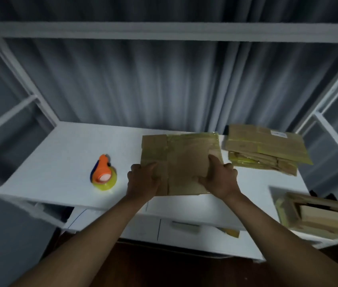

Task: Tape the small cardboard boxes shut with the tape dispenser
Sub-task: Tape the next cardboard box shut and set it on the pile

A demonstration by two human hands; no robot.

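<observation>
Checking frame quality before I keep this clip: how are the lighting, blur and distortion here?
Head view: dim and bluish, with a bright patch on the white table near the tape dispenser; soft motion blur on the flattened box, both hands and the box pile; wide-angle bending bows the shelf frame and table edges.

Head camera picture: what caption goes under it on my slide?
Both hands, left and right, grip a flattened cardboard box; the tape dispenser waits beside it.

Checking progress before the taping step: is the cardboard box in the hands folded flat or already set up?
Folded flat. The cardboard box lies as one thin sheet on the table, its near edge gripped by the left hand and right hand.
</observation>
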